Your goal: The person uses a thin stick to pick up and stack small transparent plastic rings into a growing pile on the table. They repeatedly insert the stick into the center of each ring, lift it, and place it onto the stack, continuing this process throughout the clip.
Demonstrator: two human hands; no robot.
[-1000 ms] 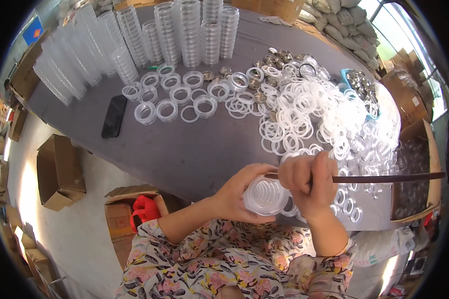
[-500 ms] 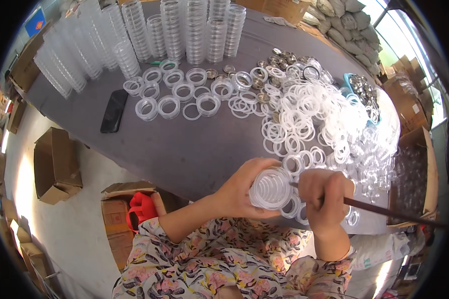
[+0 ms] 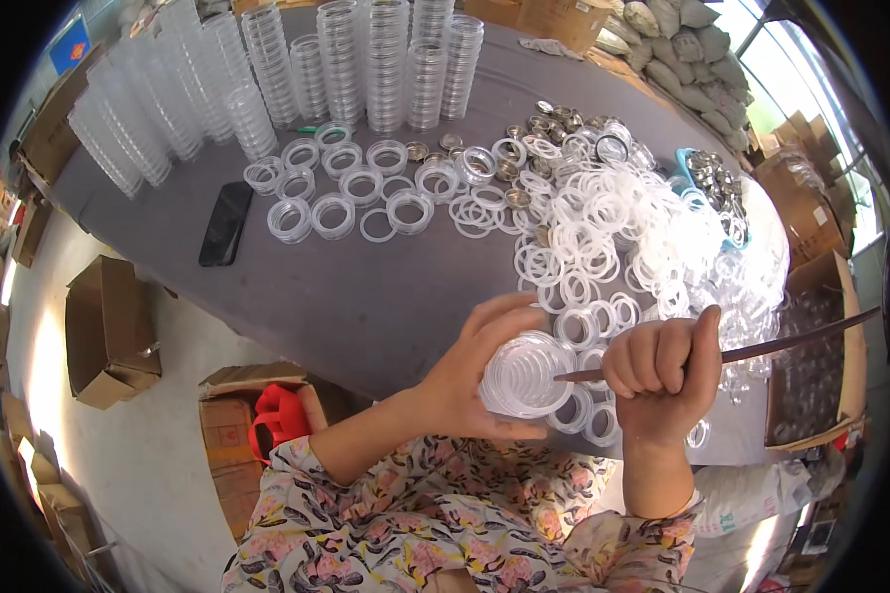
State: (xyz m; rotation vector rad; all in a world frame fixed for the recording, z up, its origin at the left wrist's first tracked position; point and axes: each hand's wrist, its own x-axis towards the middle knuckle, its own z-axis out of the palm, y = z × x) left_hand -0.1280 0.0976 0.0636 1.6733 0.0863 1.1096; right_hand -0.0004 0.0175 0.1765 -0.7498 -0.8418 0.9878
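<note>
My left hand (image 3: 485,371) wraps round a stack of clear plastic round cups or rings (image 3: 529,374), held with its round mouth toward me above the table's near edge. In a fist, my right hand (image 3: 663,371) grips a thin dark brown stick (image 3: 761,350). Its tapered tip lies at the stack's right rim; whether it touches cannot be made out. The long end runs out to the right. Loose clear rings (image 3: 600,422) lie under and beside both hands, next to a large heap of white flat rings (image 3: 613,222).
Tall stacks of clear lids (image 3: 386,69) stand at the back left. A black phone (image 3: 225,223) lies on the grey-covered table (image 3: 287,306). Small metal parts fill a blue tray (image 3: 684,158) at right. Cardboard boxes (image 3: 114,331) stand on the floor at left; another box (image 3: 845,346) adjoins the right edge.
My right fist has turned, so the stick's outer end has swung up and its tip now shows at the stack. My left hand and the stack have shifted slightly left.
</note>
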